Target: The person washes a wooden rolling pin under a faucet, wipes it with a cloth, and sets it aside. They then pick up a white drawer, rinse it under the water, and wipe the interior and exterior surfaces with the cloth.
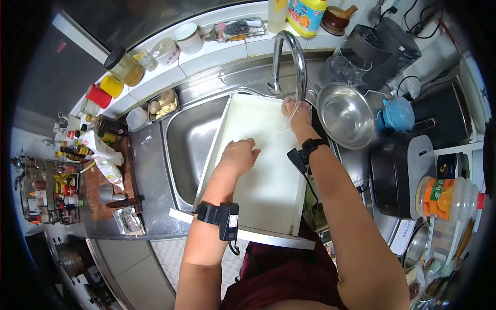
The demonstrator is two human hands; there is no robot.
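Observation:
A white drawer (pixel 266 191) with a metal front edge lies tilted across the sink (pixel 188 147). My left hand (pixel 239 156) is over the drawer's inside, fingers loosely bent and thumb apart, with nothing visible in it. Near the drawer's far right corner, my right hand (pixel 298 114) is under the tap (pixel 294 51). Water runs from the spout over that hand and into the drawer. Its fingers are partly hidden by the water, so whether they grip the drawer's side cannot be made out. Both wrists wear black strapped devices.
A steel bowl (pixel 346 116) stands right of the tap. Left of the sink are a tray of ginger and garlic (pixel 164 105) and a wooden cutting board (pixel 108 194) with bottles around it. Jars and a yellow detergent bottle (pixel 306 16) line the back ledge. A black appliance (pixel 395 178) stands at right.

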